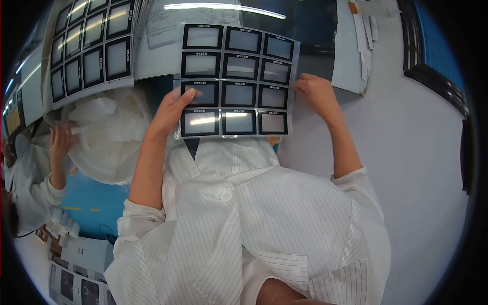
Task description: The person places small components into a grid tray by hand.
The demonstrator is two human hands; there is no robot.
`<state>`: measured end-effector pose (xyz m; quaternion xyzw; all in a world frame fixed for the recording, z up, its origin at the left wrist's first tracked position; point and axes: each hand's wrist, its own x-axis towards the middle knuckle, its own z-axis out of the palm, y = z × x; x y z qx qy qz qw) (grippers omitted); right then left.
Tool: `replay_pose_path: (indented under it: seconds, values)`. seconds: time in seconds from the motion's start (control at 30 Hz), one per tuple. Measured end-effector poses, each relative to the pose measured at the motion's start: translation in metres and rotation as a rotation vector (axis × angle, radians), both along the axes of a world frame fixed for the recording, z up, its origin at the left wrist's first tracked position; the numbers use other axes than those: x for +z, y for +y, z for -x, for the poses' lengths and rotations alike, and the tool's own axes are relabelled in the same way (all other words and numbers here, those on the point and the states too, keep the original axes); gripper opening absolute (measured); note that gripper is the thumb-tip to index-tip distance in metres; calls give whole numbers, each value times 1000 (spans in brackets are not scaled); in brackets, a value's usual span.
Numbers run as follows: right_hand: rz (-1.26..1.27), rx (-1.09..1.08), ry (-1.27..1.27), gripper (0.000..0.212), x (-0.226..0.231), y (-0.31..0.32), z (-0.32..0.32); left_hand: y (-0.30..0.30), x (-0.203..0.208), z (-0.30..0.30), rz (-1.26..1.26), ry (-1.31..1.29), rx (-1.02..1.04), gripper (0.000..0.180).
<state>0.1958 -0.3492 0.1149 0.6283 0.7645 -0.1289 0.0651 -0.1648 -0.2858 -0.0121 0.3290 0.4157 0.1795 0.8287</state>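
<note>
A clear plastic sheet printed with rows of black-framed rectangular windows [239,94] is held up in front of my body, tilted and catching the ceiling light. My left hand [172,111] grips its left edge, with the thumb lying over the front and the other fingers behind. At the right edge, my right hand [316,95] has its fingers curled together in a pinch, their tips right beside the sheet. Slight blur there hides whether they hold the edge itself or something thin on it.
A stack of similar framed sheets [91,48] lies at the upper left. Below it stands a white bin [109,137] with crumpled clear film. A co-worker's hand [62,140] is beside this bin. Behind my sheet are a paper form [170,28] and a dark glossy panel [290,23].
</note>
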Motion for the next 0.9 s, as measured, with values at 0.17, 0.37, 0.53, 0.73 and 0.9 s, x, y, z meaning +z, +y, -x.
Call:
replay_pose_path:
  seconds: [0.17,0.37,0.53,0.73,0.9]
  values:
    - [-165,-406,40,11,36,6,-77,2,17,3,9,-44,-102,29]
    - [247,-785,263,47,-11,-32,-80,8,35,1,-73,-110,-183,29]
    - [630,-1085,1686,22,-67,-100,16,25,62,-5,-123,-148,-201,28]
    - [124,-890,1194,19,-6,-7,16,82,80,-25,-317,82,35,33]
    - [-309,-704,318,67,-54,24,-9,85,50,-45,-1179,1026,48,48]
